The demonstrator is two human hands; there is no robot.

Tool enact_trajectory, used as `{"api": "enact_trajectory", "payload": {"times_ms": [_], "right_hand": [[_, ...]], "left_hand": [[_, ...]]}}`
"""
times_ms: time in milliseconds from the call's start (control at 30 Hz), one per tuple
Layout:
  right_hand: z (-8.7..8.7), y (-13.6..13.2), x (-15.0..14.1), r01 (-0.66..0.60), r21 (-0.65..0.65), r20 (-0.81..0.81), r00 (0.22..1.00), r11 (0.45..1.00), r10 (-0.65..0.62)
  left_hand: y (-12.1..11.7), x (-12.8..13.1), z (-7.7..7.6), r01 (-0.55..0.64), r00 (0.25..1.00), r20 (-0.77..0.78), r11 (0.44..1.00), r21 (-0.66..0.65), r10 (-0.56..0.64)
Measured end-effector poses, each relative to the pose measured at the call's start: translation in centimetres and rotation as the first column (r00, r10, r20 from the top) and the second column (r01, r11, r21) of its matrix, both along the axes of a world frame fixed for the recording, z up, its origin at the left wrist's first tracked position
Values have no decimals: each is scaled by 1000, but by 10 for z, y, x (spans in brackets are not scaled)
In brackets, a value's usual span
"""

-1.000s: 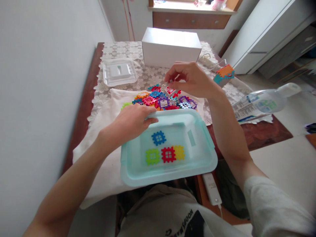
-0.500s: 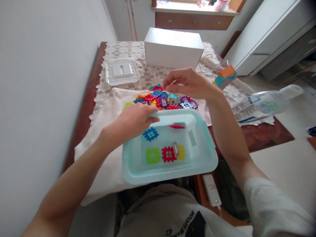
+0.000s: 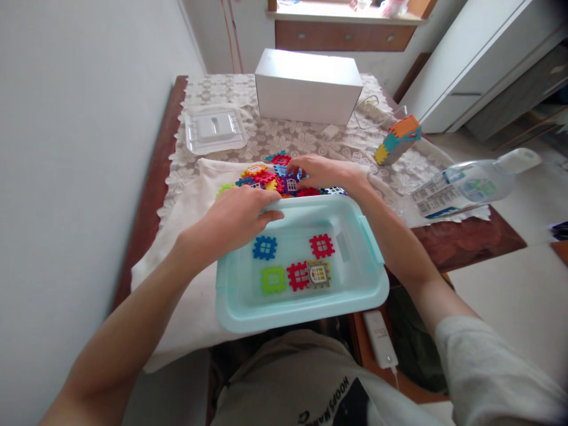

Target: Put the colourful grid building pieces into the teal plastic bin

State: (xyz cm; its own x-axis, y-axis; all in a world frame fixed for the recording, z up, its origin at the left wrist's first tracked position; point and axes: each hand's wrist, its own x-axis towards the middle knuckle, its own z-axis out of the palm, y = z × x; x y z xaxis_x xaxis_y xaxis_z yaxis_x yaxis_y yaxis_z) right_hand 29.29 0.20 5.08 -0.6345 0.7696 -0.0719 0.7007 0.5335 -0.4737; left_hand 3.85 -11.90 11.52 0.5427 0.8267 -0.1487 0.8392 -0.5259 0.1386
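Heap of multicoloured plastic window tiles (image 3: 265, 177) just past far rim of pale-teal plastic tub (image 3: 302, 305), long axis side to side; right hand (image 3: 326, 171) nearer, over it. Fingers half-curled at purple square window tile (image 3: 291, 184); can't tell if gripped. Left hand (image 3: 235, 218) pinches tub's far rim.

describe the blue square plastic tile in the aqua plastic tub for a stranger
Find the pale aqua plastic tub the left hand grips. On its floor, nearest that hand, lies the notched blue square plastic tile, the only blue one inside.
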Motion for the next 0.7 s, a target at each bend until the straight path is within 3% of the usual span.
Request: {"api": "enact_trajectory", "payload": {"times_ms": [400, 700], "right_hand": [[5, 1, -1, -88, -6, -24, 996, 996, 87], [24, -9, 7, 9, 16, -170, 985, 1000, -6]], "left_hand": [[1, -2, -2, 27, 1000, -15, 1000, 15, -27], [1, -1, -2, 25, 1000, -4, 1000, 6, -25]]}}
